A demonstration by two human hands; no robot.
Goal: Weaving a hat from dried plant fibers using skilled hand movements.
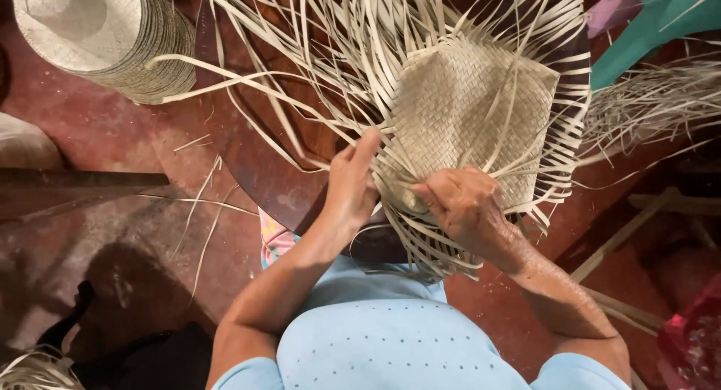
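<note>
Both hands on woven palm mat (469, 112) at near edge of round dark counter (248, 149).
L hand (351, 185) pinches loose strips (330, 74) w/ fingers closed; R hand (462, 206) curled, gripping mat's edge strands. Stack of woven hats (98, 37) on floor, top left.
</note>
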